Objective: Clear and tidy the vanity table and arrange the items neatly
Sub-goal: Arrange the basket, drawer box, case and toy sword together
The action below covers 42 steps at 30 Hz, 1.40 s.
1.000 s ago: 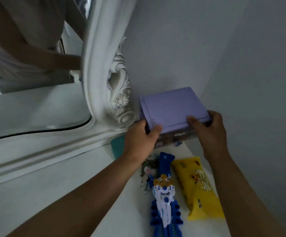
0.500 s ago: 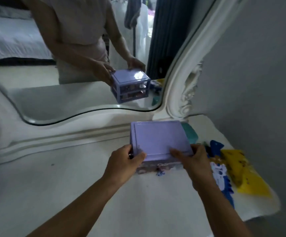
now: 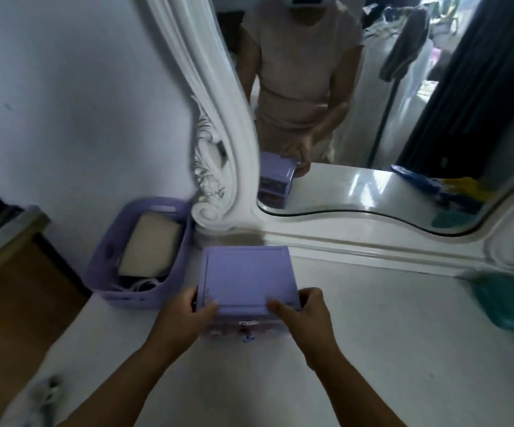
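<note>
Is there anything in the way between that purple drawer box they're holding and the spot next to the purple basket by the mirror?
Nothing visible blocks it. Both hands, left hand and right hand, grip the purple drawer box, and the strip of white tabletop between it and the purple basket looks bare. The teal lid lies far off on the other side.

The drawer box [image 3: 247,277] looks like smooth lilac plastic with a matt lid and see-through drawer fronts, and the basket [image 3: 109,260] beside it is the same matt lilac plastic, holding a soft-looking cream pouch [image 3: 152,248] whose material I cannot tell. The tabletop [image 3: 388,349] is a smooth white painted surface with a gloss that shows best in the mirror [image 3: 372,118], whose glass sits in a carved, glossy white frame [image 3: 218,143]. At the right edge lies a teal lid [image 3: 508,300] of smooth, slightly shiny plastic, and at far left stands a brown cabinet [image 3: 12,291] that looks like matt wood.
</note>
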Available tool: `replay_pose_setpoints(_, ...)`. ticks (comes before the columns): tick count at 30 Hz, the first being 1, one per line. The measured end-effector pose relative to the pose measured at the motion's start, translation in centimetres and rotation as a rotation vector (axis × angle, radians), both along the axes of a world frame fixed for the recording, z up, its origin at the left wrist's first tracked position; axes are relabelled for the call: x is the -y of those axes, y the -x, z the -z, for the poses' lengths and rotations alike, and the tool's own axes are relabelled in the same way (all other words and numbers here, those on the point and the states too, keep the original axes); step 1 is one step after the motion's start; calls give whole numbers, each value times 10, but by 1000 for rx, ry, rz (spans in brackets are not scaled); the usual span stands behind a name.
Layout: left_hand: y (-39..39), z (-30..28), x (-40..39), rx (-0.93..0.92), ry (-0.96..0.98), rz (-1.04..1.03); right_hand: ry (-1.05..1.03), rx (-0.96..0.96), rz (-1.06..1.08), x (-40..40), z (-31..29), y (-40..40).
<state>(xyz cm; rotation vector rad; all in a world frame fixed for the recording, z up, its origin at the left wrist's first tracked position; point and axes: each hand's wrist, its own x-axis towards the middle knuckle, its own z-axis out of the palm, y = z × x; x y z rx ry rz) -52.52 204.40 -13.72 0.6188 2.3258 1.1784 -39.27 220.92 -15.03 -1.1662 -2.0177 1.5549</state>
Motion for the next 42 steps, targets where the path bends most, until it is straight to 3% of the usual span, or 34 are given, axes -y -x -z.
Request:
replay_pose_setpoints(11, 51, 16, -1, -12, 17, 7, -3, -29, 45, 18, 14, 57)
replay_pose_setpoints(15, 61, 23, -16, -214, 165, 87, -34, -21, 55, 15, 12, 72)
replay_pose_setpoints(22, 65, 29, -28, -433, 345, 43, -36, -8, 19, 5, 14, 84)
replay_pose_setpoints(26, 57, 35, -31, -678, 388, 67, -66, 16, -41, 0, 14, 82)
replay_pose_setpoints(31, 37, 30, -48, -797, 351, 87, -97, 81, -59, -11, 18, 61)
replay_pose_setpoints(39, -34, 6, -121, -603, 17, 312, -156, 119, -10, -66, 4, -19)
replay_pose_setpoints(42, -75, 4, -164, -523, -13, 430, -205, 178, 61, -103, 0, -70)
